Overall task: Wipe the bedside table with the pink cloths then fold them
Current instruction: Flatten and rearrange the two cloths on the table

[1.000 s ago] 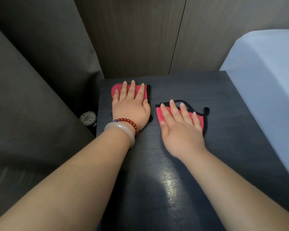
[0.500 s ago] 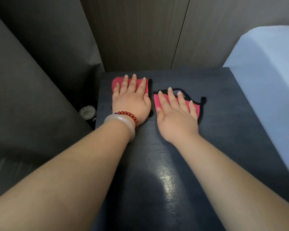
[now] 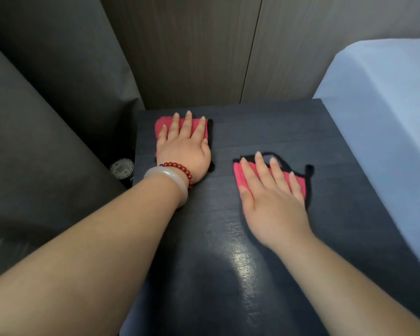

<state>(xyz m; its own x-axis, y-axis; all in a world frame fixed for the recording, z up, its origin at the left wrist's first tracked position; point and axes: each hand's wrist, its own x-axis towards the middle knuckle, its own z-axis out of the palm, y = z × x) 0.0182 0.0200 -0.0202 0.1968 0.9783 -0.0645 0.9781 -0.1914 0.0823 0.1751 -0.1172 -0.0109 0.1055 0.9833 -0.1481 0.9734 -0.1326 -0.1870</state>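
The dark bedside table (image 3: pixel 257 127) fills the middle of the view. My left hand (image 3: pixel 183 151), with a pale bangle and a red bead bracelet at the wrist, lies flat with fingers spread on a pink cloth with black trim (image 3: pixel 161 127) near the back left corner. My right hand (image 3: pixel 269 197) presses flat on a second pink cloth (image 3: pixel 299 184) near the table's middle. That cloth has a black edge, and a folded corner shows its grey underside. Each palm hides most of its cloth.
A bed with a pale blue sheet (image 3: pixel 386 105) borders the table on the right. Dark grey upholstery (image 3: pixel 46 117) stands on the left, with a small round object (image 3: pixel 121 167) in the gap beside the table. A wooden panel wall (image 3: pixel 192 57) rises behind.
My right hand has slid its cloth to the right and toward me, away from the left hand. The left hand and its cloth stay near the back left corner.
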